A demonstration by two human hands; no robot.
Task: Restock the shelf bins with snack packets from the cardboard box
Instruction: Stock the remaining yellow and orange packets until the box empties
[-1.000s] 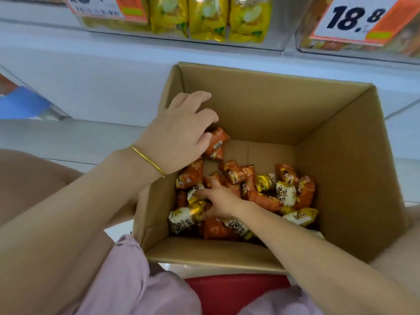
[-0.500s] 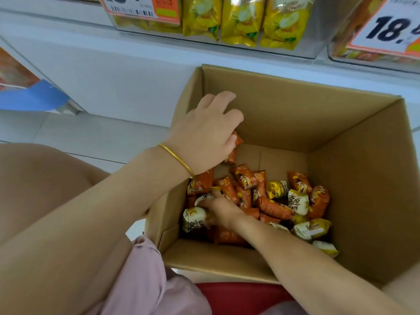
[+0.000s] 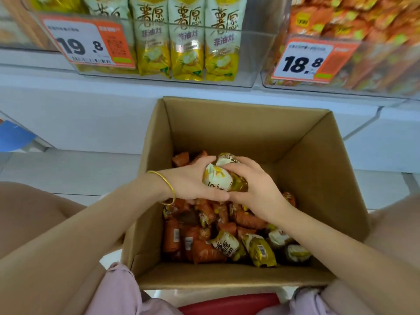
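Hands [image 3: 191, 183] round 2 yellow packets [image 3: 217, 178]

Your head camera looks forward and steeply down into the cardboard box [image 3: 238, 128], close below you at centre frame. The shelf bins [image 3: 259, 57] run along the top edge, just beyond.

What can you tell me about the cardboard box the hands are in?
The cardboard box is plain brown, open-topped and upright, with unprinted inner walls. It sits between the person's knees, below the shelf bins. Its bottom holds a loose heap of orange packets and yellow-and-white packets. The left hand and right hand reach inside, together gripping a small bundle of the yellow-and-white kind above the heap.
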